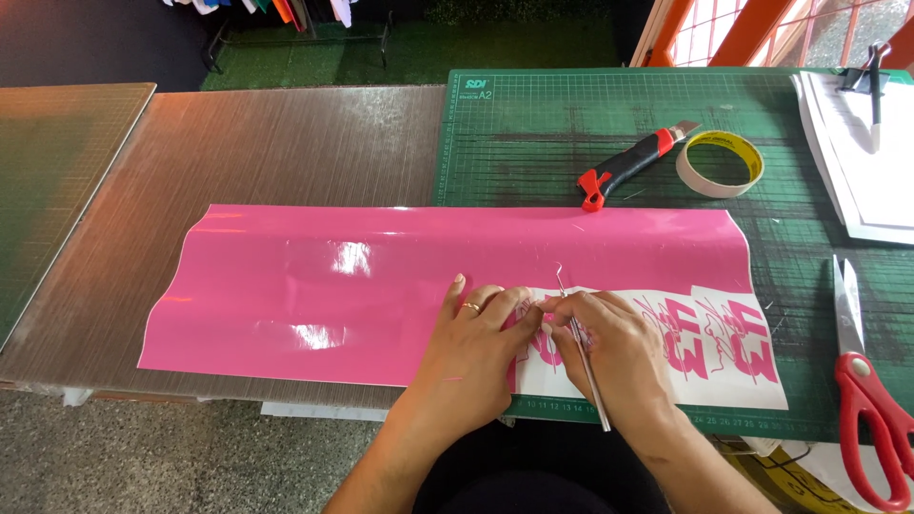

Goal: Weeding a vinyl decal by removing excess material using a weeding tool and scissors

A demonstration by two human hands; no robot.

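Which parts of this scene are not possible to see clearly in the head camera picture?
- Tip of the weeding hook: too thin to follow, head view.
- Pink vinyl sheet under the left hand and right hand: covered by them.
- Red scissors: handle cut off by the bottom edge.
- Binder clip: partly cut off by the top edge.

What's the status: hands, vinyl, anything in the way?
Left hand flat on pink vinyl sheet. Right hand grips metal weeding pick. Nothing blocking.

left hand (473, 335) lies flat with fingers spread, right hand (609, 345) beside it, fingers pinched together.
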